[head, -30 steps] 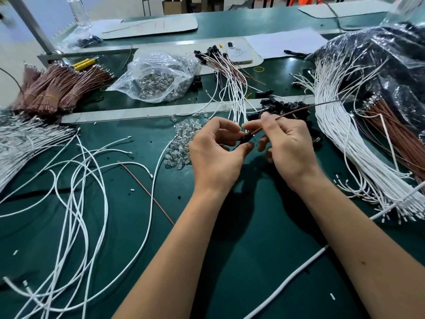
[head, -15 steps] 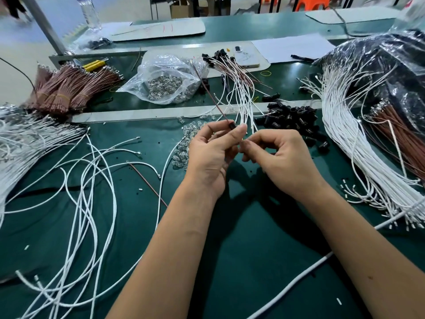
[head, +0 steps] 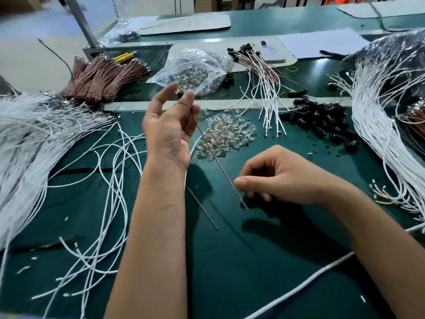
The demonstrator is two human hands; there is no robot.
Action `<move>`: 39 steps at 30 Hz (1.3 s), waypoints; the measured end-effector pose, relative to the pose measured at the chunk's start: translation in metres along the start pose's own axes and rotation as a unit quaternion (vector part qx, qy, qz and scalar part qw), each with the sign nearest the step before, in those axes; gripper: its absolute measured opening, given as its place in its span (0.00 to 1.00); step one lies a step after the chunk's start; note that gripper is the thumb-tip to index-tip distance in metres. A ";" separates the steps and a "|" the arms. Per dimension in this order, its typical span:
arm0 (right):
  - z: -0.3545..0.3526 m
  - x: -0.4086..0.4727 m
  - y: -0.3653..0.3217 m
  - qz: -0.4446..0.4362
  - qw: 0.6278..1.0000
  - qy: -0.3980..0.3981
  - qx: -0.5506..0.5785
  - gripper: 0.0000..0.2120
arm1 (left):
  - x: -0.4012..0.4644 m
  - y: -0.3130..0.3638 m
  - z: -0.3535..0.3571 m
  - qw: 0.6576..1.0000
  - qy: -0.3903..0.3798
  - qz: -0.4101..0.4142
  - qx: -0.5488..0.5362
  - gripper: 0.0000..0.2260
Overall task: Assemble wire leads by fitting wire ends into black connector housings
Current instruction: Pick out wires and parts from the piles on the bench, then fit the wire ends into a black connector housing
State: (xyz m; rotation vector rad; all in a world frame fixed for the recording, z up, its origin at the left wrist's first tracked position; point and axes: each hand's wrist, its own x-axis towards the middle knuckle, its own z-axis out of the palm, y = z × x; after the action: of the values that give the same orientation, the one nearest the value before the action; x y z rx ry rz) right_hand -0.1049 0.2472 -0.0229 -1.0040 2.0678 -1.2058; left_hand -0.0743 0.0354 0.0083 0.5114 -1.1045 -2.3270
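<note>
My left hand (head: pixel 169 125) is raised above the green table and pinches a small black connector housing (head: pixel 180 95) between thumb and fingertip. A thin brown wire (head: pixel 216 157) runs from that housing down and to the right. My right hand (head: pixel 276 178) sits low over the table with curled fingers, pinching the wire near its lower end. A pile of loose black housings (head: pixel 322 118) lies to the right. Finished leads with black housings (head: pixel 259 72) are fanned out at the back centre.
Small clear parts (head: pixel 227 132) are heaped behind my hands, and a plastic bag (head: pixel 193 70) holds more. White wires (head: pixel 379 125) bundle at the right and spread loosely (head: pixel 110 180) at the left. Brown wire bundles (head: pixel 103 79) lie back left. Another brown wire (head: pixel 202 208) lies on the mat.
My left hand has lifted up and away to the left with the housing. My right hand has dropped down and to the right, sliding along the brown wire to its far end.
</note>
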 end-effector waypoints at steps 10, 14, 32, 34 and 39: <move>0.093 0.052 -0.075 -0.141 0.916 -0.143 -0.347 0.09 | 0.004 0.071 -0.056 0.981 0.089 0.076 0.153 0.08; 0.097 0.058 -0.085 -0.141 0.865 -0.157 -0.454 0.08 | 0.003 0.083 -0.071 0.977 0.095 0.083 0.174 0.09; -0.061 0.045 -0.073 -0.258 0.889 0.267 -0.270 0.05 | -0.023 0.035 0.001 0.912 -0.301 -0.090 0.263 0.16; -0.067 0.042 -0.064 -0.240 0.892 0.299 -0.240 0.08 | -0.023 0.026 0.016 0.921 -0.294 -0.087 0.240 0.13; -0.064 0.025 -0.029 -0.123 0.860 0.446 -0.216 0.10 | -0.018 -0.005 0.047 0.960 -0.187 -0.110 0.179 0.08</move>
State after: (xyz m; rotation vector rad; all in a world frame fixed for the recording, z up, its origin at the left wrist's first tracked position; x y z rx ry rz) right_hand -0.1579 0.2484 0.0302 -1.0255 3.1186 -1.5700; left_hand -0.0865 0.0767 0.0343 0.3391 -1.7478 -2.4898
